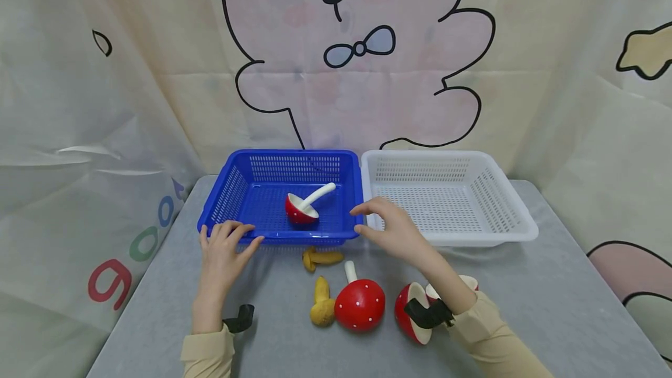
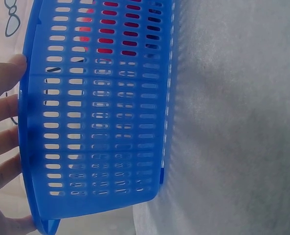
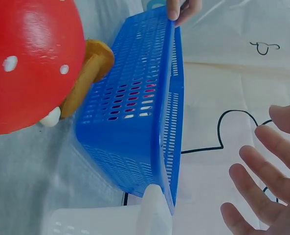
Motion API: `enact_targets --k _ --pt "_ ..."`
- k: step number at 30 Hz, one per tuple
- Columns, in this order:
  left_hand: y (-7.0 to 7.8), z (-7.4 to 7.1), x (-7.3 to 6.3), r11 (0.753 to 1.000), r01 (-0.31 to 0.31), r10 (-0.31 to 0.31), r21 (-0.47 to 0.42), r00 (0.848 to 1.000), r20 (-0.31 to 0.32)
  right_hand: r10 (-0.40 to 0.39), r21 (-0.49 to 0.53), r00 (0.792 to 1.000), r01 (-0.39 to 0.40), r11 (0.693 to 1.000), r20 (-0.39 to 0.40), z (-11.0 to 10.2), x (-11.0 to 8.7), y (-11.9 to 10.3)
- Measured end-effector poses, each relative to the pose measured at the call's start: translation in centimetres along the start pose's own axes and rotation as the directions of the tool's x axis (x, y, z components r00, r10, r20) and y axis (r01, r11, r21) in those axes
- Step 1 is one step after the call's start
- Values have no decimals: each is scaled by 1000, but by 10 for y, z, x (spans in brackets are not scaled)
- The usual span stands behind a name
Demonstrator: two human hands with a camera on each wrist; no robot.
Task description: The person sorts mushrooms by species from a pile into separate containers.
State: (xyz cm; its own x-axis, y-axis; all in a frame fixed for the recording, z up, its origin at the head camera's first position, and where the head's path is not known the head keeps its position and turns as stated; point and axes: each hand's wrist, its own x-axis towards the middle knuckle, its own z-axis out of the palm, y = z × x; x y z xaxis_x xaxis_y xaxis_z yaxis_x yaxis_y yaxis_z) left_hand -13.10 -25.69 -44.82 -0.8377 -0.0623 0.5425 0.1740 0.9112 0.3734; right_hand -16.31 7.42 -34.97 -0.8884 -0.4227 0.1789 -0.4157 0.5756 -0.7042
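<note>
My left hand (image 1: 223, 258) grips the rim of the blue basket (image 1: 304, 237) at its near left corner, fingers over the rim and thumb along the front. In the left wrist view, the fingertips of that hand meet the basket's rim (image 2: 26, 132). Inside the basket lies a red toy mushroom (image 1: 300, 210), tipped over with its white stem pointing up and right. My right hand (image 1: 396, 229) hovers by the basket's right end, its fingers spread and holding nothing. The right wrist view shows that hand (image 3: 267, 181) apart from the blue rim.
A white basket (image 1: 504, 241) stands right beside the blue one. In front lie two yellow toy mushrooms (image 1: 322, 258), a white-dotted red mushroom (image 1: 360, 305) and another red mushroom (image 1: 403, 314), partly behind the right wrist strap. A further red-and-white piece (image 1: 469, 282) is mostly hidden by the right forearm.
</note>
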Motion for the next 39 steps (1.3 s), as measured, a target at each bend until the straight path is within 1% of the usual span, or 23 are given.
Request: enact_targets --k 9,12,17,20,24,30,36,39 --pt "3 -3 1 1000 14 -14 -5 1000 14 -36 -73 999 38 997 25 9 -21 5" --pt "4 -4 1 1000 19 -18 -8 1000 14 -26 -79 999 28 996 29 13 -26 9" --pt "3 -5 1 1000 11 -11 -2 1000 11 19 -86 999 -15 996 45 19 -36 17" --pt "2 -4 0 1000 8 -8 -2 1000 4 23 -99 998 -18 995 52 24 -43 19" --pt "2 -5 0 1000 11 -11 -2 1000 1 10 -133 999 -4 991 46 31 -50 20" --pt "1 -4 1 1000 12 -12 0 1000 4 -33 -182 999 33 983 3 39 -59 21" --pt "1 -3 1 1000 12 -12 6 1000 11 -70 -203 997 76 976 37 46 -67 26" --pt "2 -2 2 1000 15 -15 12 1000 16 -114 -238 993 120 964 40 51 -71 30"
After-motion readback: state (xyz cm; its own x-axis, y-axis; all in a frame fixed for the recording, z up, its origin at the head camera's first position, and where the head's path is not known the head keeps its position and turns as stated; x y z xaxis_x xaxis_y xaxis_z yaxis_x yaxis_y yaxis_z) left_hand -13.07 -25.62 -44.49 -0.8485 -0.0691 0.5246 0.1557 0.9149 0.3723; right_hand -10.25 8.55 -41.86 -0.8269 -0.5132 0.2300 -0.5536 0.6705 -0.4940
